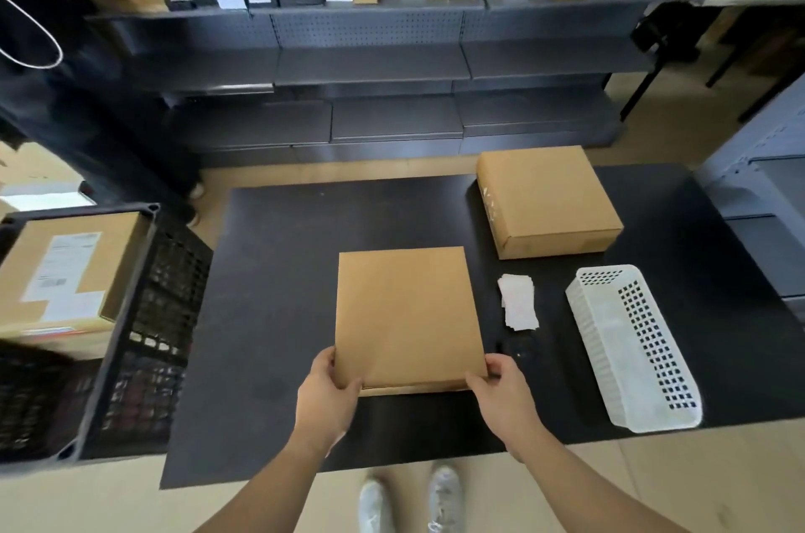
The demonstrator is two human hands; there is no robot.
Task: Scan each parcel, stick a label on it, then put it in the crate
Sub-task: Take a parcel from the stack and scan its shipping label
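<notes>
A flat brown cardboard parcel (407,315) lies in the middle of the black table (270,315). My left hand (329,391) grips its near left corner and my right hand (501,389) grips its near right corner. A second brown parcel (546,199) rests at the table's far right. White labels (518,306) lie in a small pile right of the held parcel. A dark scanner-like device (520,352) lies just below them, hard to make out. The black crate (143,336) stands left of the table and holds a labelled parcel (65,271).
A white perforated basket (631,345) sits on the table's right side. Grey shelving (370,66) behind the table carries several small boxes on its top shelf. A person in dark clothes (65,97) stands at the far left. My shoes (409,497) show below the table edge.
</notes>
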